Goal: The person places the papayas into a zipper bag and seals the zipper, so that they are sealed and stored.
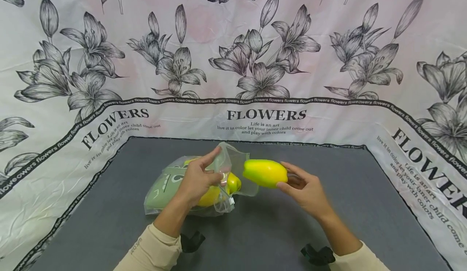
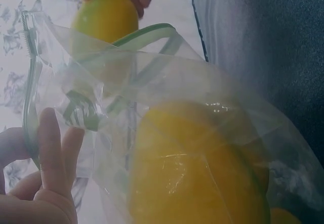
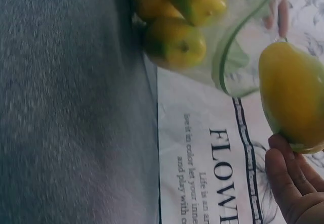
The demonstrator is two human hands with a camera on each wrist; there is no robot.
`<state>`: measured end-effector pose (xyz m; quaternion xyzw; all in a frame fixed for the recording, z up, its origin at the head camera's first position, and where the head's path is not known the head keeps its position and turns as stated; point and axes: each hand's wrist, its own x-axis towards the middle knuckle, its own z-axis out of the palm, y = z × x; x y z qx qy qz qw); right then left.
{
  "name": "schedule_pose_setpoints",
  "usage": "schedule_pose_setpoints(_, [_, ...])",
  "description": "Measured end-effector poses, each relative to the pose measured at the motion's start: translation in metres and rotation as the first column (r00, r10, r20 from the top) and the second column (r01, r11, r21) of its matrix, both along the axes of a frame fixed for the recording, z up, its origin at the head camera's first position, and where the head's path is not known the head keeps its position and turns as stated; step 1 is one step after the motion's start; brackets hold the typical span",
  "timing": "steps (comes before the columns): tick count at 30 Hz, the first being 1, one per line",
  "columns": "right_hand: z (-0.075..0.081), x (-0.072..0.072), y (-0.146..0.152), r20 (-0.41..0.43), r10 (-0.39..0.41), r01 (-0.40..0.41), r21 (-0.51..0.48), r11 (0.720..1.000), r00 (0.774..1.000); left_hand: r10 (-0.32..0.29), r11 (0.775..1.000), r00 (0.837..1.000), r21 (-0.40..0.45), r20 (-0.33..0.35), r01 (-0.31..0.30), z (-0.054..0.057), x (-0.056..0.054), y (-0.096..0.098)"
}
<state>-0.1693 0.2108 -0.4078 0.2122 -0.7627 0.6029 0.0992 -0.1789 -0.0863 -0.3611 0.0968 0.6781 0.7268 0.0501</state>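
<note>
A clear zip bag (image 1: 158, 196) with a green cartoon print lies on its side on the dark table, its mouth facing right. Inside it are several yellow-green papayas (image 3: 174, 44), blurred by the plastic in the left wrist view. My left hand (image 1: 198, 177) pinches the bag at its mouth, which is spread apart. Just right of the opening, my right hand (image 1: 306, 190) holds another papaya (image 1: 265, 173) by one end, with fingers and thumb around it. That papaya is level and lifted off the table, its far end close to the bag's rim.
A dark grey table surface (image 1: 273, 234) extends around the bag. Behind it and along both sides hangs a white cloth (image 1: 189, 121) printed with flowers and lettering. Dark straps (image 1: 317, 254) show near both wrists.
</note>
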Motion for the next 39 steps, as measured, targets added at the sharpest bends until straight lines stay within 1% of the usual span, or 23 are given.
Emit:
schedule_pose_setpoints(2, [-0.003,-0.002,-0.006,0.003,0.011,-0.011,0.0,1.0,1.0,-0.009,1.0,1.0,0.004,-0.003,0.009,-0.001,0.001,0.0])
schedule_pose_setpoints(3, [-0.006,-0.004,-0.008,0.002,0.016,-0.016,-0.002,1.0,1.0,-0.014,1.0,1.0,0.006,-0.006,0.014,-0.001,0.001,0.0])
schedule_pose_setpoints(4, [-0.006,-0.004,-0.011,0.0,0.021,-0.021,0.0,1.0,1.0,-0.02,1.0,1.0,0.008,-0.009,0.02,-0.002,0.001,0.001])
schedule_pose_setpoints(6, [-0.002,-0.002,-0.018,-0.01,0.02,-0.02,0.012,1.0,1.0,-0.024,1.0,1.0,0.008,-0.014,0.025,-0.002,0.001,0.001])
schedule_pose_setpoints(8, [0.005,0.002,-0.026,-0.018,0.023,-0.023,0.02,1.0,1.0,-0.021,1.0,1.0,0.0,-0.019,0.021,-0.003,0.001,0.001])
schedule_pose_setpoints(10, [0.011,0.005,-0.034,-0.015,0.014,-0.014,0.026,1.0,1.0,-0.015,1.0,1.0,-0.011,-0.023,0.015,-0.003,0.001,0.001])
schedule_pose_setpoints(11, [0.011,0.005,-0.037,-0.01,0.008,-0.008,0.028,1.0,1.0,-0.013,1.0,1.0,-0.015,-0.023,0.013,-0.003,0.002,0.001])
schedule_pose_setpoints(14, [0.006,0.002,-0.044,0.01,-0.021,0.02,0.039,0.999,1.0,-0.018,1.0,1.0,-0.02,-0.02,0.017,-0.003,0.002,0.002])
schedule_pose_setpoints(17, [-0.006,-0.005,-0.05,0.016,-0.051,0.051,0.035,0.998,0.999,-0.031,0.999,0.999,-0.017,-0.019,0.031,-0.001,0.003,0.004])
schedule_pose_setpoints(21, [-0.012,-0.009,-0.059,0.014,-0.073,0.072,0.034,0.997,0.997,-0.043,0.999,0.999,-0.016,-0.018,0.042,-0.001,0.003,0.006])
schedule_pose_setpoints(25, [-0.011,-0.01,-0.069,0.019,-0.084,0.083,0.036,0.996,0.996,-0.068,0.998,0.997,-0.014,-0.026,0.068,-0.001,0.002,0.009])
schedule_pose_setpoints(32, [-0.008,-0.011,-0.08,0.043,-0.111,0.108,0.051,0.993,0.993,-0.088,0.996,0.996,0.008,-0.022,0.088,0.001,0.004,0.011])
schedule_pose_setpoints(39, [-0.01,-0.017,-0.089,0.008,-0.125,0.123,0.116,0.986,0.992,-0.125,0.991,0.992,0.044,-0.025,0.126,0.0,0.004,0.012])
